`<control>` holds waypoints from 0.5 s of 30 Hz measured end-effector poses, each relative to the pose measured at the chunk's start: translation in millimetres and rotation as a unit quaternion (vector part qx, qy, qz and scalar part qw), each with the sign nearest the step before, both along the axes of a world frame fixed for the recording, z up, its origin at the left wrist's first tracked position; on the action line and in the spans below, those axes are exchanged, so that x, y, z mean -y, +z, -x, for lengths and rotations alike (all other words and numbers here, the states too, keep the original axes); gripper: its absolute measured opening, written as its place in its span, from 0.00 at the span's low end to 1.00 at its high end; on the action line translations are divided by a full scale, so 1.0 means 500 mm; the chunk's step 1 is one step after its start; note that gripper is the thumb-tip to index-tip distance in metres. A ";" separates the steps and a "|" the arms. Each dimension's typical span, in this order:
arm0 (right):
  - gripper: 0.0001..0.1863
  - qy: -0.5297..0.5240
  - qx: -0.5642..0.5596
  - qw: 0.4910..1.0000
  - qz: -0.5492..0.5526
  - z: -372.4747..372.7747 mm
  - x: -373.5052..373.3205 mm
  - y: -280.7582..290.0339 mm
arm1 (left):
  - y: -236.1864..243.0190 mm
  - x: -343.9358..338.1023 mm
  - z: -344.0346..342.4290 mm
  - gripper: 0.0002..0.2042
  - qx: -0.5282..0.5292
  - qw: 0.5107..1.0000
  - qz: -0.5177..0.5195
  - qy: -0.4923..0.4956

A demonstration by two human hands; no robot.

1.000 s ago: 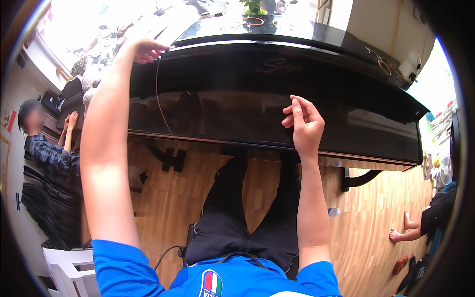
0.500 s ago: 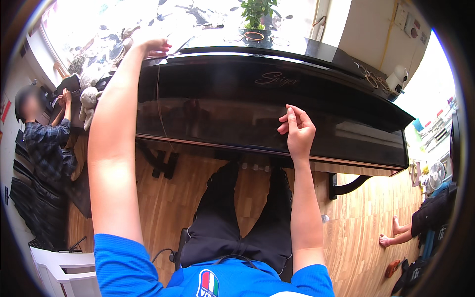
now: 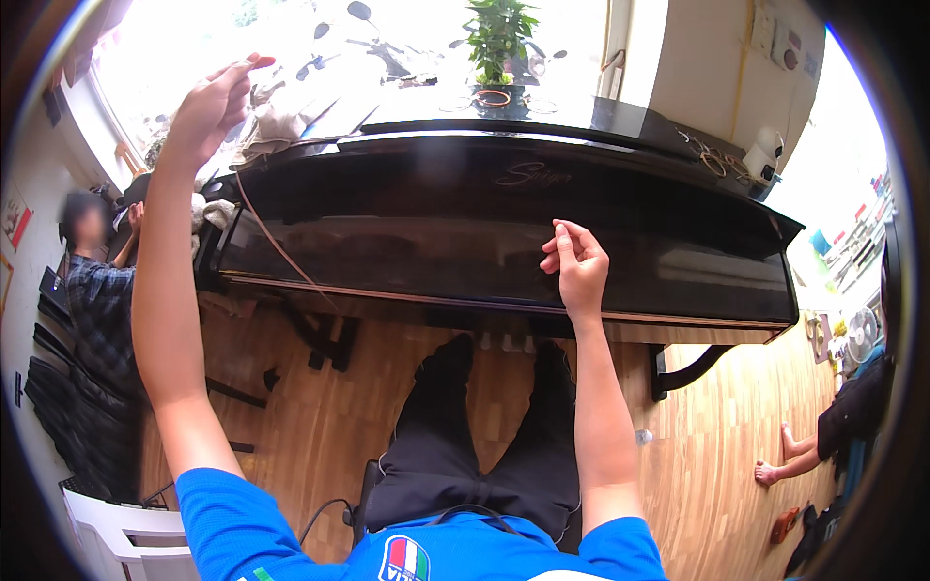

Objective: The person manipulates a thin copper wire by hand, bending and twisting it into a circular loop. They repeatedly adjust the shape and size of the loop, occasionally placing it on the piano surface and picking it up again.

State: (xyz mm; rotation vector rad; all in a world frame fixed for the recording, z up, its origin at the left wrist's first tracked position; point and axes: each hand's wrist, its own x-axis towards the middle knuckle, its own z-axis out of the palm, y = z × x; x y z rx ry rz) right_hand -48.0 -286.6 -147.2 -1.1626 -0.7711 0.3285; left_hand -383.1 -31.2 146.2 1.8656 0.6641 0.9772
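My left hand is raised at the upper left, beyond the left end of the piano's front, with thumb and fingers drawn together. What they hold, if anything, cannot be made out. A thin pale cord slants across the black piano from below that hand to the lower edge; whether it reaches the fingers is unclear. Before the piano's middle right, my right hand is held up in a pinch, fingers curled. Anything between its fingertips is too small to see.
A potted plant and ring-shaped loops stand on the piano top; coiled wires lie at its right. Another person in a plaid shirt works at the left. A white chair is at lower left, and someone's bare feet at right.
My left hand has moved left and upward, away from the piano's top edge. The cord's upper end has swung left, so it now slants. My right hand has barely shifted and stays pinched.
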 end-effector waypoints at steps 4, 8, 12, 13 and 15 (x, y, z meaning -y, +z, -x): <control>0.13 -0.051 0.032 0.997 -0.038 0.009 0.005 0.018 | 0.016 0.104 0.058 0.18 0.007 0.998 -0.061 0.001; 0.43 -0.081 0.193 0.974 -0.084 0.106 0.016 0.144 | 0.021 0.210 0.080 0.17 -0.009 0.996 -0.088 -0.004; 0.40 -0.029 0.266 0.955 -0.130 0.239 -0.025 0.269 | -0.019 0.280 0.071 0.15 -0.041 0.994 -0.086 -0.058; 0.32 0.099 0.198 0.969 -0.112 0.229 -0.022 0.273 | -0.025 0.288 0.065 0.15 -0.040 0.993 -0.084 -0.071; 0.20 0.388 -0.062 0.919 -0.028 0.212 -0.005 0.269 | -0.027 0.280 0.072 0.14 -0.027 0.994 -0.096 -0.045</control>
